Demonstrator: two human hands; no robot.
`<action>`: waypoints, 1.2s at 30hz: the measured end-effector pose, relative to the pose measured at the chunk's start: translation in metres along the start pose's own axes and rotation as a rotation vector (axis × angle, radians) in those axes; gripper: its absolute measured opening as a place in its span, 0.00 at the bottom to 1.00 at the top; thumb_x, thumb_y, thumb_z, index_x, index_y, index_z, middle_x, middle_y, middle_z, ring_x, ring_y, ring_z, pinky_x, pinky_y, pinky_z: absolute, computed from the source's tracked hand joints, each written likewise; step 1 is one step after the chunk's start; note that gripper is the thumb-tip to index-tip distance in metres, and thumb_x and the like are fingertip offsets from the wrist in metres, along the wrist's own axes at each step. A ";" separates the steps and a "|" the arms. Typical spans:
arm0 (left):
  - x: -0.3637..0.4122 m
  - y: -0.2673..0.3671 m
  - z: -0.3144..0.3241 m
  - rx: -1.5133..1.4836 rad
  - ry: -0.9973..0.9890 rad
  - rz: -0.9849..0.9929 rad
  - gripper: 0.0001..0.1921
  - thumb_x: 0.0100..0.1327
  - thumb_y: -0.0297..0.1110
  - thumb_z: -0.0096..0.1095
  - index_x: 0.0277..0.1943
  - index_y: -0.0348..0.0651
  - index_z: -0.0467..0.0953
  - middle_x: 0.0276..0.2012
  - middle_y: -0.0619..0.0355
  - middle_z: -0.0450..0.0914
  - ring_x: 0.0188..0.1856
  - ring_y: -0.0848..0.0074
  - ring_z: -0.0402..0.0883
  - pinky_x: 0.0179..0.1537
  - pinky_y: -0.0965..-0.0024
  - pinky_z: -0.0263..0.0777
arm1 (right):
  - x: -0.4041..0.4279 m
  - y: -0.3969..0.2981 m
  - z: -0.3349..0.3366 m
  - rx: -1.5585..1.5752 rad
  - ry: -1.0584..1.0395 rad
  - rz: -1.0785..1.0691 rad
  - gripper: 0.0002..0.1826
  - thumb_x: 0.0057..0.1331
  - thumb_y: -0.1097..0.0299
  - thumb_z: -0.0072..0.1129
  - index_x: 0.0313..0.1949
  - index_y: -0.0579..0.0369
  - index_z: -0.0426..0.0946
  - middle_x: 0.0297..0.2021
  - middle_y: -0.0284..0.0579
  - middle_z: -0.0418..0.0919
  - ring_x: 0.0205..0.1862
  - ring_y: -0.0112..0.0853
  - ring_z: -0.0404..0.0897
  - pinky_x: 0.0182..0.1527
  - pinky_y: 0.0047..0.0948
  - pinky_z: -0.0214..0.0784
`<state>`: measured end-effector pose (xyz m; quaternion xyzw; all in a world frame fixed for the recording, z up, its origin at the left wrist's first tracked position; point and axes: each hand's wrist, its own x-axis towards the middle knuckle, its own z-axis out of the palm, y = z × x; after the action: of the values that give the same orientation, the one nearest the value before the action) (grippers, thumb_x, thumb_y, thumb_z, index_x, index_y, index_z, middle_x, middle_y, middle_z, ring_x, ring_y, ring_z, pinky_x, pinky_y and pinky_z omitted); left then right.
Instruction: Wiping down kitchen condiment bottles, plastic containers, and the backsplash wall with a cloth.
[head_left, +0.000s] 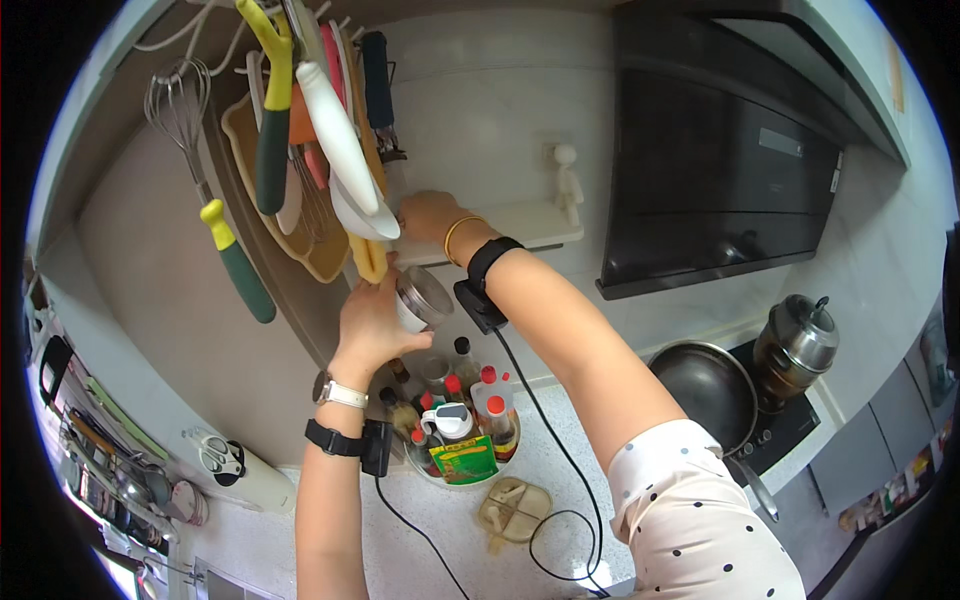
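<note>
My left hand (375, 319) holds a clear jar (424, 298) with a pale label, tilted, below the hanging utensils. Up and to the right of it, my right hand (431, 216) reaches to the left end of a white wall shelf (525, 229); its fingers are partly behind a white ladle (367, 217), and whether they hold anything cannot be seen. A small white figurine (568, 184) stands at the shelf's right end. Below the hands, a round tray (457, 484) carries several seasoning bottles, a white-lidded jug (450, 421) and a green packet (465, 459).
A whisk (180, 112) and other utensils hang at upper left. A divided dish (516, 510) sits on the counter (420, 540), near black cables (551, 420). At right are a frying pan (705, 390), a metal pot (796, 345) and a dark range hood (720, 165).
</note>
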<state>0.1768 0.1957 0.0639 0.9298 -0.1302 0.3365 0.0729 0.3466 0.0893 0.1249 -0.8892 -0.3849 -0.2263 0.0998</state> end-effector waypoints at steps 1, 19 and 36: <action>0.001 0.003 0.002 0.007 0.010 0.003 0.56 0.32 0.47 0.74 0.66 0.34 0.55 0.47 0.40 0.76 0.48 0.50 0.77 0.49 0.58 0.73 | -0.001 0.000 0.000 -0.004 0.011 -0.005 0.15 0.63 0.61 0.51 0.36 0.58 0.83 0.38 0.53 0.82 0.42 0.46 0.82 0.46 0.41 0.73; 0.002 0.004 0.004 -0.083 -0.011 -0.033 0.56 0.32 0.47 0.74 0.66 0.36 0.54 0.47 0.40 0.77 0.49 0.48 0.77 0.50 0.58 0.73 | -0.104 0.075 -0.045 -0.299 0.067 0.267 0.11 0.60 0.68 0.52 0.37 0.56 0.82 0.36 0.48 0.83 0.42 0.46 0.81 0.42 0.42 0.74; 0.002 0.006 0.007 -0.007 -0.029 -0.053 0.55 0.32 0.46 0.74 0.66 0.36 0.55 0.54 0.41 0.73 0.52 0.49 0.75 0.54 0.60 0.71 | -0.014 0.066 0.001 -0.052 0.098 -0.337 0.12 0.59 0.64 0.55 0.36 0.57 0.82 0.39 0.53 0.82 0.39 0.51 0.81 0.45 0.44 0.73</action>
<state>0.1806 0.1880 0.0598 0.9374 -0.1078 0.3205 0.0832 0.3871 0.0358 0.1172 -0.8022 -0.5174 -0.2927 0.0558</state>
